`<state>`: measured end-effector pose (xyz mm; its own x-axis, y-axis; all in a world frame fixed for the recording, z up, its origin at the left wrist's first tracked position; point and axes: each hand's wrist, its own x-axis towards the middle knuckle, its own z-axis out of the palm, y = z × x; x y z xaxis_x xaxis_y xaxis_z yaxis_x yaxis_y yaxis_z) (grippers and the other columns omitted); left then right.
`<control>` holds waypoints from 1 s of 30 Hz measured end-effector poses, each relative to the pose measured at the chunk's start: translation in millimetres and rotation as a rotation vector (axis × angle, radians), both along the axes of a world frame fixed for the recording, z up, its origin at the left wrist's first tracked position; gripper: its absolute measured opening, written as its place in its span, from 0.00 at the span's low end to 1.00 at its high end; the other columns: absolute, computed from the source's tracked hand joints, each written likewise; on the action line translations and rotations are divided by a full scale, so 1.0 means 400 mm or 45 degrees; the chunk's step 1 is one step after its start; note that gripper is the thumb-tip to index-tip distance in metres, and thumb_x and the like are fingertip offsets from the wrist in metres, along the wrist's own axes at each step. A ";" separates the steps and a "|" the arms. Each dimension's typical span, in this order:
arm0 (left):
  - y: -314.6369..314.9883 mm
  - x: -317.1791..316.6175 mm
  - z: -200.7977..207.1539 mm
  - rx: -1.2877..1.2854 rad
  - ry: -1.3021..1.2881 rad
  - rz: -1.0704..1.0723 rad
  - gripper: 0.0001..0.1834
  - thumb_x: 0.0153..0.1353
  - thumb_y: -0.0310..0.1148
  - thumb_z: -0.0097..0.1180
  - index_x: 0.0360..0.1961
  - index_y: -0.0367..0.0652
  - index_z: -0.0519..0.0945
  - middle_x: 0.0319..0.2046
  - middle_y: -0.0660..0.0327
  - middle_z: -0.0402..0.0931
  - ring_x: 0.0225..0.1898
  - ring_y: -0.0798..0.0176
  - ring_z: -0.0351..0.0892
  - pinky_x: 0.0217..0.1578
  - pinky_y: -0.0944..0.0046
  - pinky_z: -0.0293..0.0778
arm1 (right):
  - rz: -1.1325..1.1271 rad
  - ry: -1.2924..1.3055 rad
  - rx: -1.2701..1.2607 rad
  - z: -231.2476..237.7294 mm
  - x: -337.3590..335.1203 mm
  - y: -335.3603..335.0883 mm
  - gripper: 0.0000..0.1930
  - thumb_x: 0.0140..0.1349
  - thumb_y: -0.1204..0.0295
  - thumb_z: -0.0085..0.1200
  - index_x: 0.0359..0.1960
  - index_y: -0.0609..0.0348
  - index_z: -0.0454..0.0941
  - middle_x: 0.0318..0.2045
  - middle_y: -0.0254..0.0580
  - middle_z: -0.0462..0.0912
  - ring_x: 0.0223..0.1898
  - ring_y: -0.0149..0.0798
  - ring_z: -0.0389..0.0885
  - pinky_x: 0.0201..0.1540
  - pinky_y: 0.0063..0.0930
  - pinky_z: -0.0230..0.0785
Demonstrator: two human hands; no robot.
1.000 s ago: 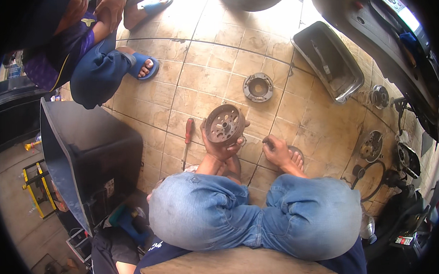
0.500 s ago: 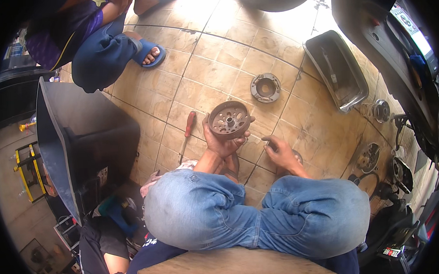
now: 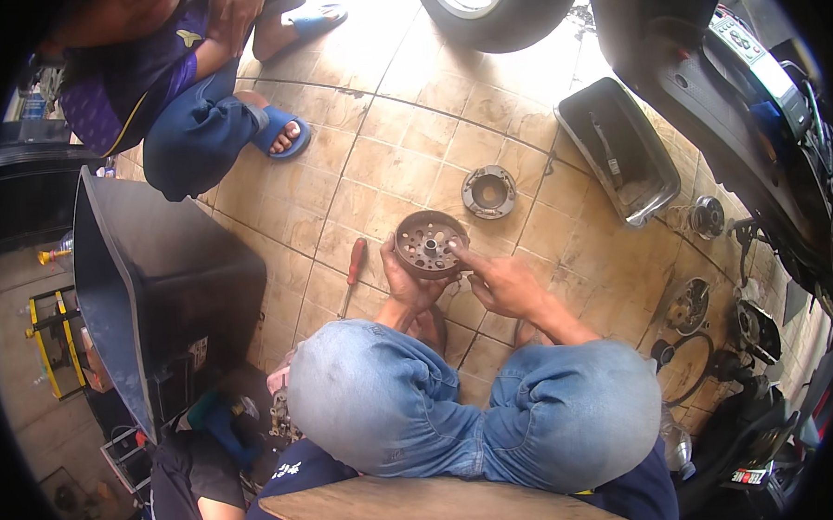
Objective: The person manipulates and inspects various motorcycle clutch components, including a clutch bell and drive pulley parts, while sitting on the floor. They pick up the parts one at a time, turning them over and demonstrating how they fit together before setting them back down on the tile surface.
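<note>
A round, rust-brown clutch bell (image 3: 420,263), its face pierced with several holes around a central hub, is held over the floor. My left hand (image 3: 403,281) grips it from the left and below, thumb up along the outer wall. From the right comes my right hand (image 3: 506,282), index finger stretched over the rim to the perforated face, the other fingers curled; it holds nothing. Just beyond the bell lies a ring-shaped clutch shoe assembly (image 3: 491,210) on the tiles. A red-handled screwdriver (image 3: 357,261) rests to the left of my left hand.
A dark bin (image 3: 170,261) stands at left. At right are a black tray (image 3: 646,194), a pulley-like part (image 3: 707,217), a belt (image 3: 689,378) and a scooter (image 3: 706,89). A wheel (image 3: 508,14) is at the far side. Another person's sandalled foot (image 3: 286,136) stands at far left.
My right hand has moved left and up from beside the bell, its index finger now reaching the bell's face. My left hand still grips the bell. The whole view has shifted slightly.
</note>
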<state>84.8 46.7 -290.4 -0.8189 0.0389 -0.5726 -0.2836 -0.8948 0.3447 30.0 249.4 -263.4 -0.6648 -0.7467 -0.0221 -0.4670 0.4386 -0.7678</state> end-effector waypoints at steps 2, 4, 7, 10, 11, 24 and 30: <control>-0.002 -0.007 0.006 -0.071 0.012 -0.035 0.46 0.63 0.74 0.31 0.64 0.50 0.75 0.54 0.57 0.81 0.49 0.52 0.83 0.38 0.49 0.81 | -0.032 0.019 -0.051 -0.020 0.003 0.001 0.31 0.58 0.71 0.60 0.66 0.43 0.74 0.35 0.50 0.86 0.32 0.55 0.85 0.33 0.48 0.77; 0.000 -0.004 0.006 -0.105 -0.009 -0.041 0.46 0.63 0.75 0.29 0.64 0.49 0.74 0.52 0.57 0.81 0.48 0.53 0.84 0.35 0.52 0.80 | -0.036 0.015 -0.091 -0.027 0.009 0.003 0.29 0.58 0.71 0.60 0.64 0.45 0.76 0.36 0.50 0.86 0.33 0.55 0.86 0.34 0.48 0.77; 0.000 -0.001 0.000 -0.126 -0.007 -0.074 0.46 0.64 0.74 0.29 0.64 0.48 0.73 0.51 0.56 0.81 0.47 0.52 0.84 0.34 0.51 0.81 | -0.088 -0.009 -0.151 -0.038 0.003 0.011 0.26 0.59 0.73 0.60 0.62 0.46 0.77 0.37 0.49 0.86 0.34 0.55 0.86 0.34 0.47 0.78; -0.016 0.010 -0.027 -0.222 0.058 -0.180 0.43 0.66 0.69 0.34 0.67 0.47 0.70 0.53 0.54 0.80 0.50 0.50 0.83 0.39 0.48 0.81 | -0.280 -0.015 -0.219 -0.087 -0.013 0.030 0.24 0.59 0.76 0.59 0.60 0.52 0.79 0.37 0.50 0.86 0.36 0.55 0.85 0.38 0.43 0.78; -0.019 0.011 -0.039 -0.270 0.039 -0.184 0.42 0.66 0.67 0.39 0.69 0.46 0.68 0.55 0.53 0.78 0.54 0.49 0.81 0.44 0.47 0.81 | -0.359 -0.004 -0.187 -0.117 -0.028 0.044 0.26 0.59 0.74 0.61 0.62 0.52 0.76 0.41 0.51 0.85 0.41 0.55 0.84 0.42 0.43 0.77; -0.012 -0.034 -0.058 -2.791 0.001 -1.180 0.68 0.38 0.55 0.78 0.79 0.53 0.51 0.66 0.41 0.58 0.59 0.37 0.65 0.58 0.42 0.69 | -0.498 0.422 0.326 -0.209 -0.191 -0.053 0.62 0.45 0.50 0.77 0.79 0.47 0.47 0.68 0.59 0.60 0.64 0.61 0.64 0.67 0.56 0.58; -0.026 -0.016 -0.114 -2.958 0.108 -1.157 0.70 0.35 0.58 0.78 0.79 0.53 0.52 0.66 0.42 0.57 0.55 0.39 0.63 0.56 0.42 0.67 | -0.464 0.200 0.278 -0.214 -0.228 -0.033 0.59 0.47 0.52 0.76 0.78 0.50 0.51 0.64 0.57 0.66 0.64 0.58 0.65 0.67 0.51 0.61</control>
<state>78.4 36.2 -336.0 -0.9763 -0.1132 -0.1845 -0.1436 0.9765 0.1608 -61.4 236.1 -349.0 -0.8915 -0.4520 -0.0312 -0.3552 0.7400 -0.5712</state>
